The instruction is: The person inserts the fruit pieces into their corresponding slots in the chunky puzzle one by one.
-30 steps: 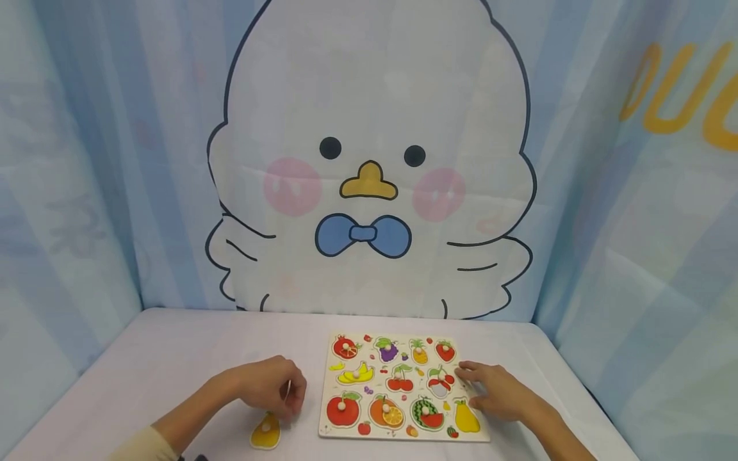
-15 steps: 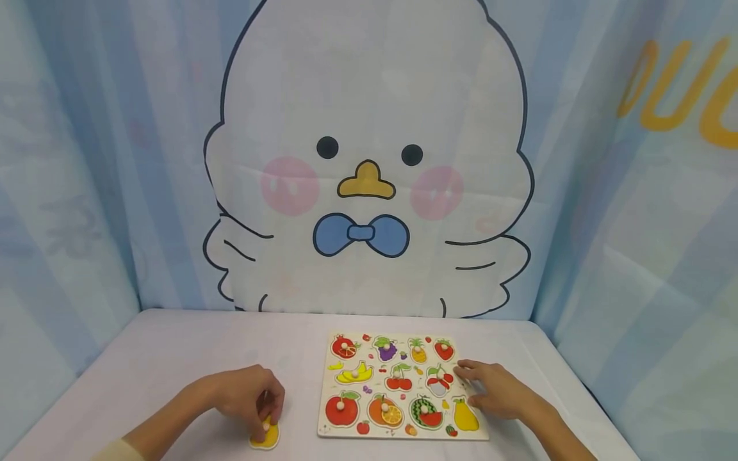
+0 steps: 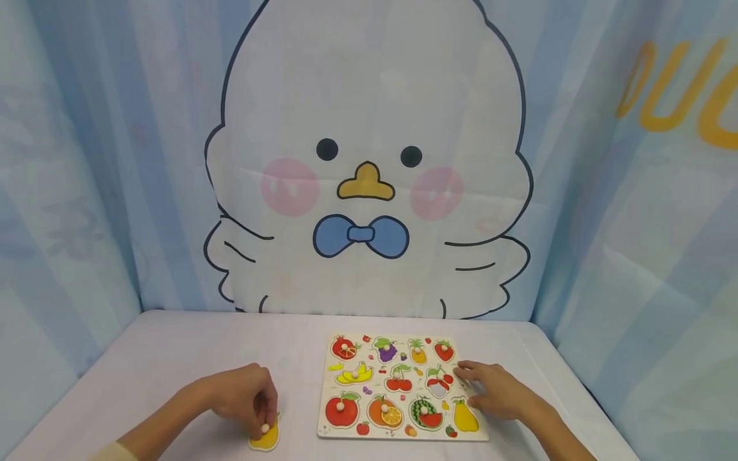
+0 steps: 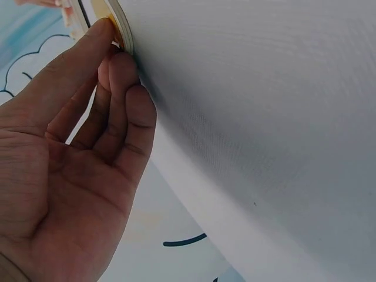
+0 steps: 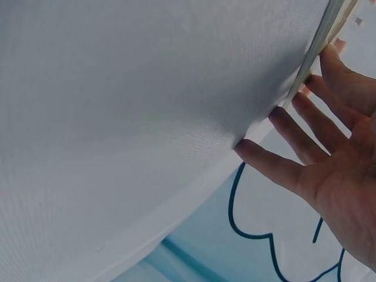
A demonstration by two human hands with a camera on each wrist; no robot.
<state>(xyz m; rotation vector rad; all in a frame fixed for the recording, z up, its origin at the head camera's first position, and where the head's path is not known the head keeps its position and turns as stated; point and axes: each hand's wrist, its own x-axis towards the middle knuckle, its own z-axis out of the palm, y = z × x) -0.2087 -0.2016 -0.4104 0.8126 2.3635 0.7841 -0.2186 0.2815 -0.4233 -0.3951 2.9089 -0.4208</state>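
My left hand pinches a yellow pear-shaped puzzle piece with a small round knob, at the table's front left. In the left wrist view, the thumb and fingertips meet at the piece's pale edge. To the right lies a wooden fruit puzzle board, its pieces bearing knobs. A yellow pear shape in its lower right corner shows no knob. My right hand rests at the board's right edge, fingers spread and fairly straight; the right wrist view shows the fingertips against the table and board side.
A white cloth covers the table. Behind it hangs a curtain with a large cartoon duck in a blue bow tie. Striped blue side curtains close in on both sides.
My left hand has moved left and down from beside the pear piece onto it, its fingers coming together at the knob. The right hand and the board stay in place.
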